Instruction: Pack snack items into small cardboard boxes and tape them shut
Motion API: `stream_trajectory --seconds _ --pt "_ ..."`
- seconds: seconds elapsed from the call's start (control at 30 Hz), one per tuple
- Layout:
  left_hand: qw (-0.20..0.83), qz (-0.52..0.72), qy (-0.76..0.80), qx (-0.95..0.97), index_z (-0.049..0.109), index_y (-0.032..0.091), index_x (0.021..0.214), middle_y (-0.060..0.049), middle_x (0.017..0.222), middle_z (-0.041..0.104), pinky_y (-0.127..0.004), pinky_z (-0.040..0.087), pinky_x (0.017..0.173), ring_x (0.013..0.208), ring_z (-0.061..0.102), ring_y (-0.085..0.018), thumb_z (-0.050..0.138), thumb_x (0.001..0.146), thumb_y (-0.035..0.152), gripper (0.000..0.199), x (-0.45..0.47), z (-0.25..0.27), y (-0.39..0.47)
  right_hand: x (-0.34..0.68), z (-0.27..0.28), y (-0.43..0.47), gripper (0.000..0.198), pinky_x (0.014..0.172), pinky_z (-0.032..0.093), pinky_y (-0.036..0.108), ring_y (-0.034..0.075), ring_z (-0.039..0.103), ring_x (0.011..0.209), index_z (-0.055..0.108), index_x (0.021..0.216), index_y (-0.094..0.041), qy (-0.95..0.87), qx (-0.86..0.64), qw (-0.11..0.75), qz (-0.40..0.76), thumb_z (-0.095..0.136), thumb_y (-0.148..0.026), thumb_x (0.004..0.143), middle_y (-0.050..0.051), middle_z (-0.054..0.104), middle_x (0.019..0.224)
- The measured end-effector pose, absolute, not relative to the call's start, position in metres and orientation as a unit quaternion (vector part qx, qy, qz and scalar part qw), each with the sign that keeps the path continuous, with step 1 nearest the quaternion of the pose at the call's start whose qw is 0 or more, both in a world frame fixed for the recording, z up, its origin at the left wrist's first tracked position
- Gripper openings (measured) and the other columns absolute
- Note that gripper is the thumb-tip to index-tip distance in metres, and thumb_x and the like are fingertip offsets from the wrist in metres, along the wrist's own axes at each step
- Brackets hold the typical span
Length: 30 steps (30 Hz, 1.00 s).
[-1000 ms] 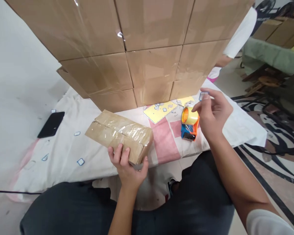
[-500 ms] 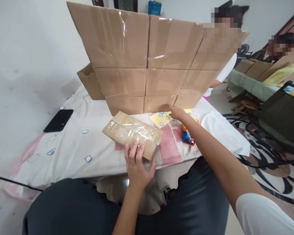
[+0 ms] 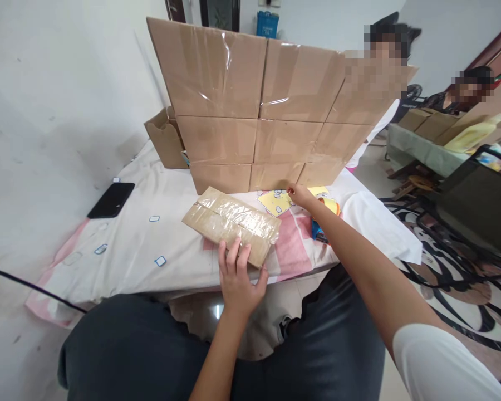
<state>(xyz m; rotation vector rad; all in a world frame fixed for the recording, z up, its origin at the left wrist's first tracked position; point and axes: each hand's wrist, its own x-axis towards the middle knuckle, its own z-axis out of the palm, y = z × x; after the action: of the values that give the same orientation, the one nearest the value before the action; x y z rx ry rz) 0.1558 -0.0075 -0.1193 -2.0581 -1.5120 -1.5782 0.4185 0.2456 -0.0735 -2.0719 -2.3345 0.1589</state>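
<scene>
My left hand [image 3: 237, 273] is on the near side of a flat cardboard box [image 3: 234, 223] wrapped in clear tape. Its fingers lie over the top edge and the thumb presses near the right corner. My right hand [image 3: 299, 196] is farther out, with curled fingers close to the bottom edge of a large upright cardboard panel [image 3: 290, 136] divided into a taped grid. Whatever its fingertips hold, if anything, is too small to tell. Beneath that hand lies a yellow printed patch [image 3: 275, 201] of the cloth. A blue and orange packet [image 3: 318, 231] is partly hidden by my right forearm.
A patterned sheet [image 3: 142, 245] covers the low surface. A black phone [image 3: 112, 200] lies at the left, and an open cardboard box [image 3: 165, 139] stands behind the panel. Two people are beyond it; a dark chair [image 3: 476, 206] stands at the right.
The view has shifted slightly, so the scene sits a little farther right. My left hand stays on the box. The right hand's fingers look more curled at the panel's bottom edge.
</scene>
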Motion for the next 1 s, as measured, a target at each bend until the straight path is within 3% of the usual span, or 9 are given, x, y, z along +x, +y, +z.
stream_trajectory --seconds 0.23,0.4,0.53,0.63,0.77,0.9,1.0 --pt "0.082 -0.526 -0.507 -0.678 0.04 0.014 0.143 -0.022 0.141 0.051 -0.063 0.037 0.115 0.153 0.024 -0.042 0.068 0.085 0.025 0.066 0.157 -0.12 -0.011 0.393 -0.087 0.251 0.038 0.088 0.047 0.028 0.022 0.061 0.114 0.064 0.133 -0.025 -0.736 -0.675 0.026 0.044 0.05 -0.023 0.097 0.01 0.06 0.14" --pt "0.088 -0.523 -0.511 -0.677 0.039 0.015 0.144 -0.022 0.141 0.051 -0.063 0.037 0.115 0.154 0.022 -0.04 0.067 0.086 0.024 0.065 0.157 -0.121 -0.011 0.377 -0.09 0.261 0.028 0.08 0.048 0.031 0.023 0.067 0.099 0.073 0.112 -0.021 -0.705 -0.708 0.017 0.029 0.051 -0.021 0.095 0.016 0.06 0.131" --pt "0.084 -0.524 -0.513 -0.675 0.04 0.015 0.144 -0.022 0.141 0.051 -0.062 0.038 0.115 0.154 0.023 -0.04 0.067 0.085 0.023 0.065 0.157 -0.122 -0.012 0.379 -0.091 0.261 0.034 0.08 0.047 0.032 0.025 0.066 0.102 0.066 0.123 -0.017 -0.685 -0.728 0.027 0.013 0.045 -0.016 0.096 0.02 0.06 0.129" --pt "0.079 -0.525 -0.512 -0.675 0.041 0.014 0.143 -0.023 0.14 0.052 -0.062 0.038 0.115 0.153 0.024 -0.041 0.068 0.084 0.022 0.065 0.157 -0.122 -0.012 0.386 -0.091 0.261 0.035 0.08 0.047 0.032 0.026 0.064 0.104 0.066 0.123 -0.019 -0.686 -0.727 0.016 0.021 0.043 -0.016 0.097 0.018 0.065 0.124" --pt "0.075 -0.53 -0.512 -0.671 0.042 0.014 0.142 -0.023 0.14 0.052 -0.062 0.037 0.115 0.153 0.025 -0.041 0.068 0.083 0.021 0.065 0.158 -0.123 -0.011 0.396 -0.091 0.262 0.032 0.078 0.045 0.028 0.022 0.063 0.107 0.07 0.121 -0.027 -0.725 -0.687 0.0 0.043 0.049 -0.024 0.097 0.01 0.062 0.132" --pt "0.071 -0.532 -0.514 -0.669 0.041 0.015 0.143 -0.021 0.14 0.053 -0.062 0.038 0.115 0.153 0.024 -0.04 0.067 0.084 0.022 0.065 0.158 -0.123 -0.012 0.4 -0.093 0.263 0.037 0.077 0.045 0.027 0.021 0.063 0.104 0.067 0.13 -0.028 -0.745 -0.666 0.003 0.045 0.051 -0.027 0.097 0.01 0.057 0.136" --pt "0.065 -0.529 -0.515 -0.671 0.042 0.015 0.142 -0.021 0.141 0.052 -0.062 0.038 0.115 0.154 0.023 -0.04 0.066 0.084 0.023 0.064 0.158 -0.123 -0.013 0.399 -0.094 0.263 0.032 0.076 0.044 0.027 0.02 0.063 0.099 0.07 0.122 -0.026 -0.752 -0.658 0.013 0.045 0.053 -0.028 0.096 0.01 0.058 0.131"
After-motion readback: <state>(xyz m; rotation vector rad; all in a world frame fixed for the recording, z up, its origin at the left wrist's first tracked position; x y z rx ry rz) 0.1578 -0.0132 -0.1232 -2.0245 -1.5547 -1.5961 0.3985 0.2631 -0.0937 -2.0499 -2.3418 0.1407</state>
